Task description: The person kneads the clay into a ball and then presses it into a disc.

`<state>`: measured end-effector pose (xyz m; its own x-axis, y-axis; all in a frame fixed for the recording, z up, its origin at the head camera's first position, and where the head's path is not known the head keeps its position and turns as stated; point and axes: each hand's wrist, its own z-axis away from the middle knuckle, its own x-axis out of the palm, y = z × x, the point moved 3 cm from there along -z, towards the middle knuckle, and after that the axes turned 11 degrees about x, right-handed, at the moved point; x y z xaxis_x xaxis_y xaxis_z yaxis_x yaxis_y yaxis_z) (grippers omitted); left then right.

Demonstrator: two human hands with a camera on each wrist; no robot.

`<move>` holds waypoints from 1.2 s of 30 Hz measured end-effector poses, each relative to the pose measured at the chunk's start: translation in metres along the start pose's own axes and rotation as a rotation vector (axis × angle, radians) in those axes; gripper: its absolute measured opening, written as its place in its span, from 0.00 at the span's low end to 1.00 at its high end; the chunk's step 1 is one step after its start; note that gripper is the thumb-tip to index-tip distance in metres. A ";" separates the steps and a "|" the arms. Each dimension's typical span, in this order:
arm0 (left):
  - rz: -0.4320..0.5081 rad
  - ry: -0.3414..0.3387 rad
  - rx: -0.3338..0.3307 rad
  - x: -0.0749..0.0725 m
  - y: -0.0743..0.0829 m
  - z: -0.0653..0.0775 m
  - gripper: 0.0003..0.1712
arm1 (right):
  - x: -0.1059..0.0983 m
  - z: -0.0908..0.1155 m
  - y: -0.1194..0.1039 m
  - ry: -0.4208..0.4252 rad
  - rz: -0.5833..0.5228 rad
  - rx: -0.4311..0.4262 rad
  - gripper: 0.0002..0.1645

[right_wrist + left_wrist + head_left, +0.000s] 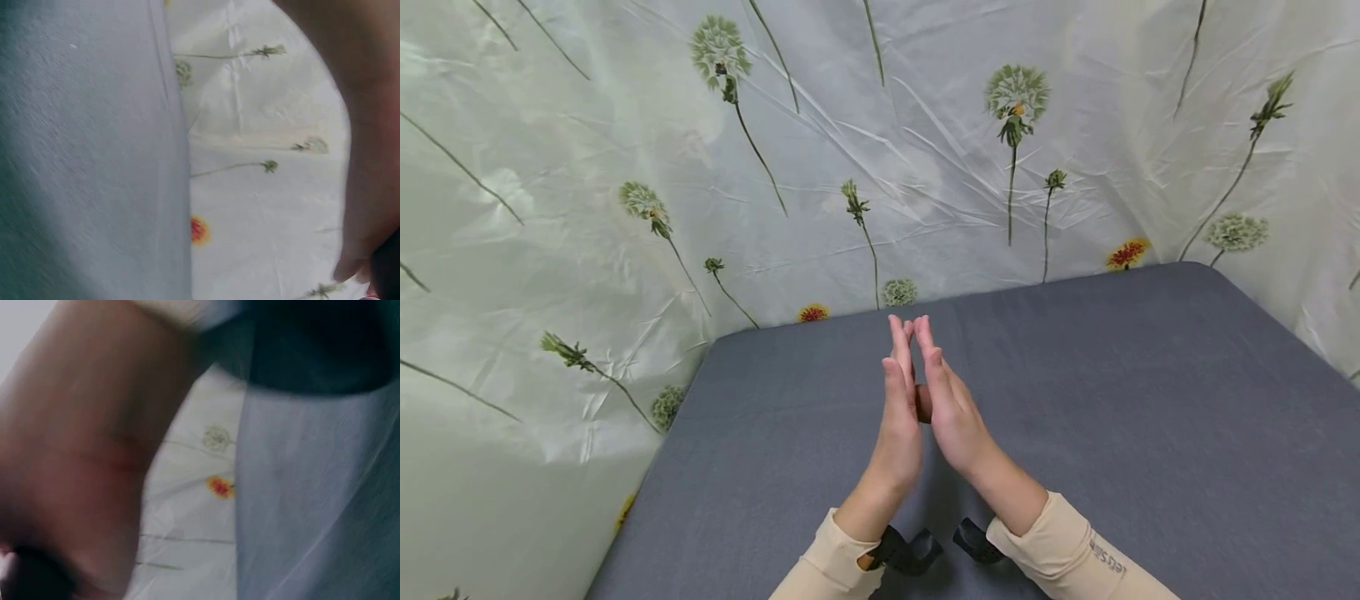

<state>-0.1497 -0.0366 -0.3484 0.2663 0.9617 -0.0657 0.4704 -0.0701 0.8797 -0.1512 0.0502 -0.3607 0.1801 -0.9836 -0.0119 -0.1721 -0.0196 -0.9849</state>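
Above the grey surface, my left hand (pixel 901 425) and my right hand (pixel 957 421) stand palm to palm, fingers straight and pointing away. Their fingertips lean close together, while the wrists spread apart. Between the palms sits a small brown thing (pixel 924 403), mostly hidden; its kind cannot be told. In the left wrist view, a blurred left palm and wrist (pixel 94 456) fill the left side, with a dark shape (pixel 37 575) at the lower corner. The right wrist view has the right hand (pixel 375 169) along its right edge, beside a similar dark shape (pixel 389 265).
The grey covered table (pixel 1112 400) extends around the hands. Behind and to both sides hangs a pale curtain (pixel 925 167) printed with dandelions and orange flowers. Black straps or mounts (pixel 910 552) are at both wrists, below the beige sleeves (pixel 831 558).
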 end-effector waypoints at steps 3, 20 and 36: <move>-0.044 0.057 0.039 -0.013 0.007 -0.004 0.53 | 0.014 0.002 0.005 -0.064 -0.014 0.027 0.38; 0.129 0.014 -0.027 -0.001 -0.012 -0.003 0.50 | 0.007 0.010 -0.014 0.048 0.101 -0.180 0.35; -0.066 0.131 0.070 -0.030 0.008 -0.012 0.55 | 0.033 0.014 0.011 -0.098 0.018 -0.027 0.35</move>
<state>-0.1640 -0.0633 -0.3342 0.1233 0.9908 -0.0563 0.5422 -0.0197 0.8400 -0.1330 0.0197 -0.3741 0.2704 -0.9616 -0.0474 -0.2019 -0.0085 -0.9794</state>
